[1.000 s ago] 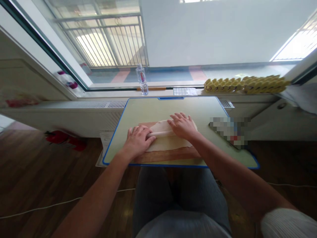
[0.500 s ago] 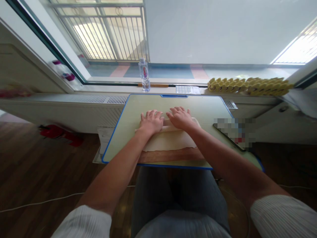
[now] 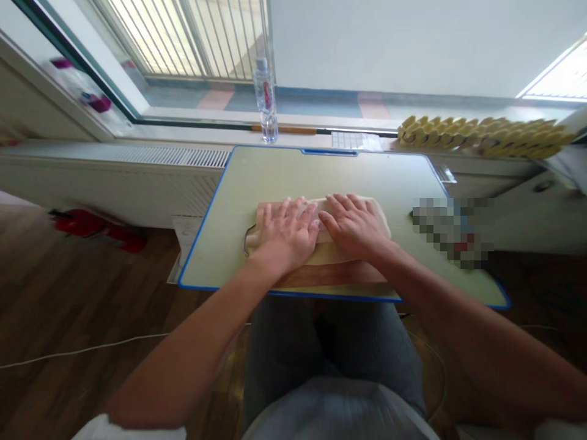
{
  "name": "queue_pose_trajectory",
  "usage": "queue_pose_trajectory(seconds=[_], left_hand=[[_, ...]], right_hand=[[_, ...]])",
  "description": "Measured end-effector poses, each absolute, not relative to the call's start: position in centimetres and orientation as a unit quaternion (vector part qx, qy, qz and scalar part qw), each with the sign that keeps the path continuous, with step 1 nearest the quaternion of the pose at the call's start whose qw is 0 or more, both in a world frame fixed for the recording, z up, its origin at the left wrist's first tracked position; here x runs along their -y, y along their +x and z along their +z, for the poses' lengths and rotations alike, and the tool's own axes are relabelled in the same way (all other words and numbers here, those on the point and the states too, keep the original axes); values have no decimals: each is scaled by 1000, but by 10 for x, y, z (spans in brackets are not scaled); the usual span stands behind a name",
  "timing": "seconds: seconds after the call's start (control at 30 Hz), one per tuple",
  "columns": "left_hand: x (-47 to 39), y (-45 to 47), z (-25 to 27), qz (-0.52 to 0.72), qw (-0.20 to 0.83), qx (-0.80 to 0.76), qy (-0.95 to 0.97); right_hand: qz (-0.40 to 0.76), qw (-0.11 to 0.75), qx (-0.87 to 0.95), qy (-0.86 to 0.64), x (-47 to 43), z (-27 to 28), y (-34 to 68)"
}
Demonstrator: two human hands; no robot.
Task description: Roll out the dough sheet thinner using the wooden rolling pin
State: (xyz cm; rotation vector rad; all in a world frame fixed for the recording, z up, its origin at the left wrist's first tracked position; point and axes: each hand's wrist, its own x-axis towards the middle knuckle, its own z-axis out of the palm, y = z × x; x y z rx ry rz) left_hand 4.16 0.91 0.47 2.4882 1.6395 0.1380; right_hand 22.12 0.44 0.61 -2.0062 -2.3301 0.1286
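Observation:
A pale sheet of what looks like dough lies on a reddish-brown wooden board in front of me. My left hand presses on its left part, palm down and fingers spread. On the right part, my right hand lies palm down with fingers stretched out. The two thumbs nearly meet at the middle. A pale bar-like shape runs under the palms; mostly covered, it may be a rolling pin. Beside the left hand, a thin dark loop sticks out from the board's left end.
The wooden board rests on a pale table with a blue edge. A pixelated flat object lies at its right. On the windowsill stand a clear bottle and yellow egg-carton-like trays. A red fire extinguisher is on the floor at left.
Both hands have slid a little to the right across the sheet, and the board's left end now shows beyond the left fingers. My view has tipped downward slightly.

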Motion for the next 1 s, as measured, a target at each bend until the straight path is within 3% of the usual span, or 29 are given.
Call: queue_pose_trajectory(seconds=[0.23, 0.53, 0.8, 1.0], left_hand=[[-71, 47, 14, 6, 132, -559, 819], [15, 42, 4, 75, 79, -527, 843], [-53, 49, 14, 16, 131, -553, 822], [13, 43, 7, 72, 89, -526, 843]], right_hand=[[82, 8, 742, -666, -62, 16, 222], [21, 18, 753, -658, 19, 5, 219], [76, -9, 734, -675, -47, 16, 220], [28, 31, 755, -654, 17, 6, 221]])
